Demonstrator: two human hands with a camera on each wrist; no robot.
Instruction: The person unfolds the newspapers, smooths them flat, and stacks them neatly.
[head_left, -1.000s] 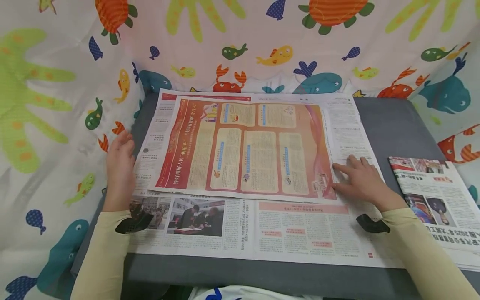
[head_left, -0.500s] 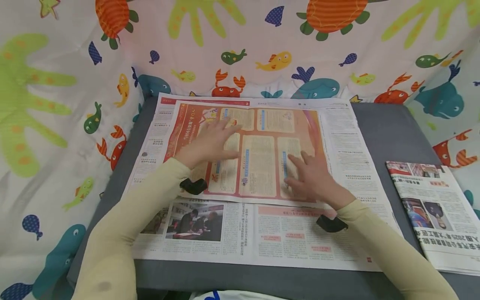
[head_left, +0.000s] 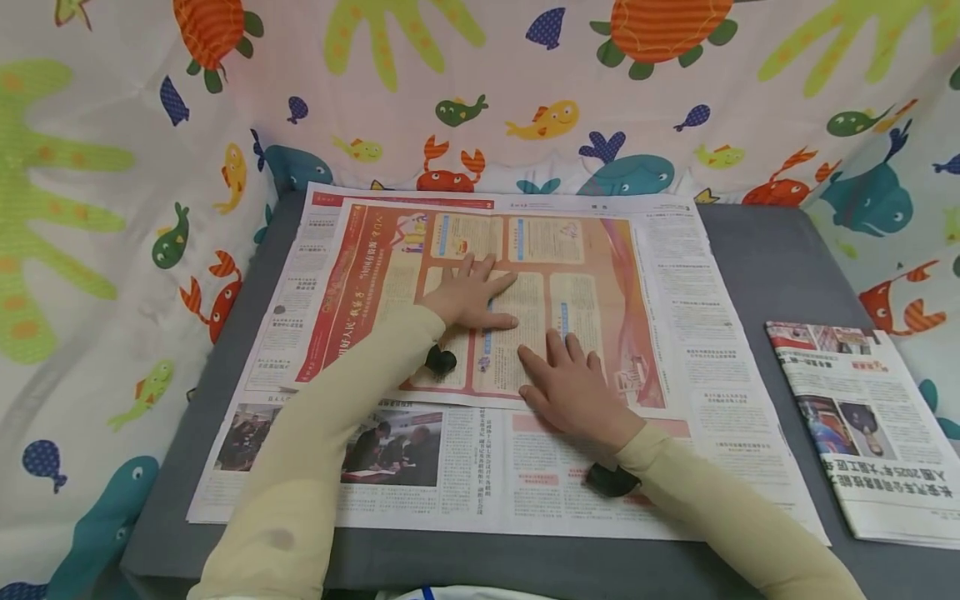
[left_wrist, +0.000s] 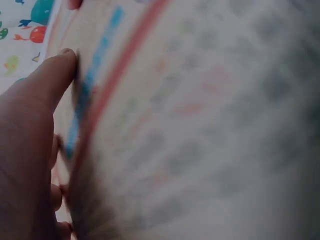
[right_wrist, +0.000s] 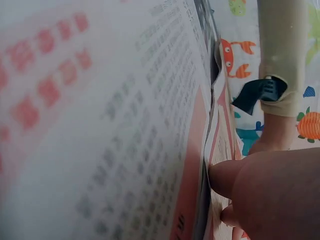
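A smaller orange-red newspaper sheet [head_left: 622, 250] lies flat on top of a larger spread newspaper [head_left: 705, 317]. My left hand [head_left: 472, 296] rests on the middle of the orange sheet, fingers spread and straight. Nearer its lower edge, my right hand [head_left: 573, 392] lies on the same sheet, fingers extended. In the left wrist view the thumb of the left hand [left_wrist: 30, 115] touches the printed page. The right wrist view shows the right hand [right_wrist: 280, 190] with fingertips on the orange sheet, close to its edge over the larger newspaper.
A folded newspaper stack [head_left: 862, 433] lies at the right of the grey table [head_left: 772, 258]. A white curtain [head_left: 495, 50] printed with sea animals hangs behind the table and along both sides.
From the left edge, my left hand has come across onto the orange sheet's middle. My right hand has moved left from the sheet's right edge onto its lower middle.
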